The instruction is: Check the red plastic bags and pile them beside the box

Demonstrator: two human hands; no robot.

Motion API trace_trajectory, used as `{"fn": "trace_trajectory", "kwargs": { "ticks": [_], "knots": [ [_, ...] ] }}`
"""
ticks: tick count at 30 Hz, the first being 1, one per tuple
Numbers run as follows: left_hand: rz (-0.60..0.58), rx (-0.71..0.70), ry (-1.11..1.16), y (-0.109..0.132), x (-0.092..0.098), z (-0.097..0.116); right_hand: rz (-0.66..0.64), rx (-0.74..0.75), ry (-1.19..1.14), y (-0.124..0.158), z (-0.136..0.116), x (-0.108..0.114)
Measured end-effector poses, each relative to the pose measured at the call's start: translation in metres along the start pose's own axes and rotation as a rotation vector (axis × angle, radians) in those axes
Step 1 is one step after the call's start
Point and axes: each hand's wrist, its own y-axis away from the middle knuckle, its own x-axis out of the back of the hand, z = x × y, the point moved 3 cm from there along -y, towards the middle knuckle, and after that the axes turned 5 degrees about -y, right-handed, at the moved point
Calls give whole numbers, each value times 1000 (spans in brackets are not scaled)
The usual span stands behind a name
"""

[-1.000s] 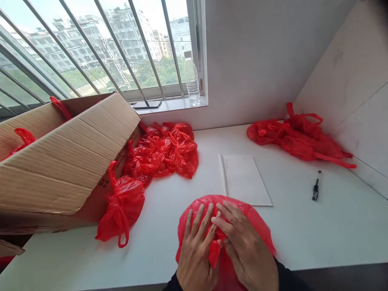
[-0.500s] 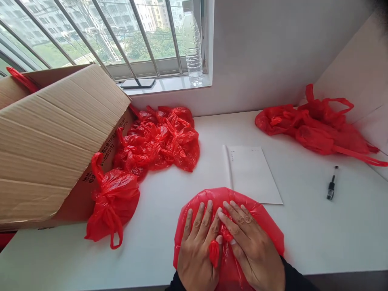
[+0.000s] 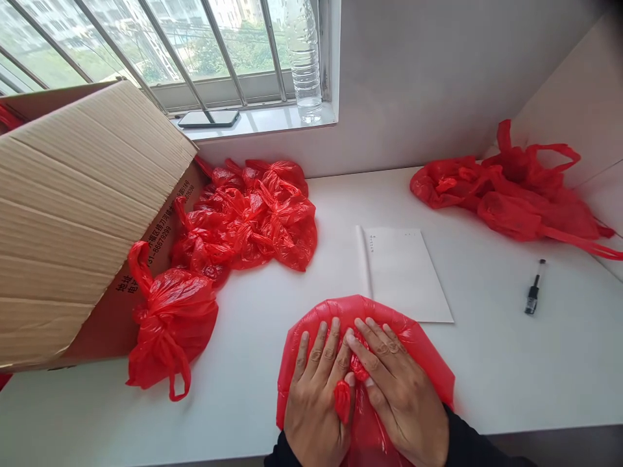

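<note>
A red plastic bag point(image 3: 335, 309), puffed out and rounded, lies at the table's near edge under both my hands. My left hand point(image 3: 318, 395) rests flat on its left half, fingers stretched and slightly apart. On the right half my right hand point(image 3: 402, 389) presses down the same way, its fingers extended and leaning toward the left. A gathered knot point(image 3: 359, 368) of the bag shows between the hands. One twisted end point(image 3: 342, 401) of the plastic pokes up beside my left thumb. What the bag contains is hidden.
An open cardboard box point(image 3: 92, 214) stands at left, with a tied red bag point(image 3: 175, 324) beside it. Several red bags point(image 3: 263, 220) are heaped behind. A notebook point(image 3: 403, 275), a pen point(image 3: 533, 295) and more red bags point(image 3: 516, 188) lie rightward. A bottle point(image 3: 305, 65) and phone point(image 3: 209, 119) occupy the sill.
The camera view has shifted slightly, so the box and the bags beside it sit a little further left. Both my hands stay flat on the red bag, almost unmoved.
</note>
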Motion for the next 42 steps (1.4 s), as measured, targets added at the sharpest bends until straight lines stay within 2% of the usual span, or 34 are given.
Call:
{"fn": "trace_trajectory", "kwargs": {
  "ticks": [24,42],
  "knots": [
    [-6,32,106,3,-8,0,38,-29,2,4,2,-14],
    [-66,25,106,4,-11,2,-24,-12,149,3,2,-18]
  ]
}}
